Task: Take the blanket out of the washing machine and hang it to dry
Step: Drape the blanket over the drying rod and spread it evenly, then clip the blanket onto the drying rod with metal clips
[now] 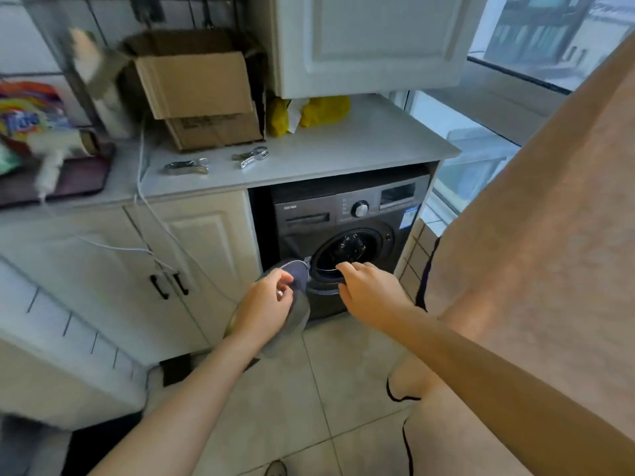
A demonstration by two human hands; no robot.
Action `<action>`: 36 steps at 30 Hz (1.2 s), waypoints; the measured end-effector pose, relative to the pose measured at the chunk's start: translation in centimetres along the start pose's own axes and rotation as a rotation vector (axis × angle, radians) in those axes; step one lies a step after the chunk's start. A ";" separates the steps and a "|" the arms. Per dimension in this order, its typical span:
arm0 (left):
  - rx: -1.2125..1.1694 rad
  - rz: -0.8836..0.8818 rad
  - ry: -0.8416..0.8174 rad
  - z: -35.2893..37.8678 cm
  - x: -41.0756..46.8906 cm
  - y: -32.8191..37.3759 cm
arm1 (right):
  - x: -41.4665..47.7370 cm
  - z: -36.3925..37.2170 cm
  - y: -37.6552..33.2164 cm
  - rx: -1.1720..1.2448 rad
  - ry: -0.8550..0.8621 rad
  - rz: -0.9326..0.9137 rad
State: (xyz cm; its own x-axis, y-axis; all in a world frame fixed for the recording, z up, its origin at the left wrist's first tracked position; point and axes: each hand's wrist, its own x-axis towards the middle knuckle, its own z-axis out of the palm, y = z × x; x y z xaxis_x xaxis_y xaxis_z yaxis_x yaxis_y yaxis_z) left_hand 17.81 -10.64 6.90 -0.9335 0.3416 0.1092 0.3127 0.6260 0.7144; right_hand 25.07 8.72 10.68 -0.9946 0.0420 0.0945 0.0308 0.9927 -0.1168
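Reaching right hand [369, 290], open washing machine [343, 214]

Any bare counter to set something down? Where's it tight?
Free: countertop right half, between the yellow bag and front edge, right of the two clips. Floor tiles before the washing machine are bare too. Crowded: left end, with cardboard box, tray and cord. Left hand holds the door open.

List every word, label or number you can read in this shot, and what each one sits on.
Nothing is legible.
Brand mark on the washing machine panel: too blurred to read.
Blue sticker at the panel's right end: too small to read.
Dark print on the cardboard box: blurred.
Large letters on the colourful bag at far left: smeared, unreadable.
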 end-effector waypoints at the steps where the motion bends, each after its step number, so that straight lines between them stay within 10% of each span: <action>1: 0.020 -0.023 0.017 -0.5 -0.2 -1.0 | 0.6 0.6 -0.9 -0.006 -0.022 -0.008; 36: 0.297 0.037 0.161 -17.3 32.5 -17.3 | 40.3 4.7 -9.4 -0.081 0.015 -0.123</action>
State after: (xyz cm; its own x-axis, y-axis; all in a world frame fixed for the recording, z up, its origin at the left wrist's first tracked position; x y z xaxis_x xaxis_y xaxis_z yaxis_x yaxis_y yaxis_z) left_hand -21.01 -22.48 10.00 -0.9288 0.2678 0.2563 0.3626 0.8001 0.4780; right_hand -15.76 0.60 10.98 -0.9898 -0.0799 0.1177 -0.0831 0.9963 -0.0232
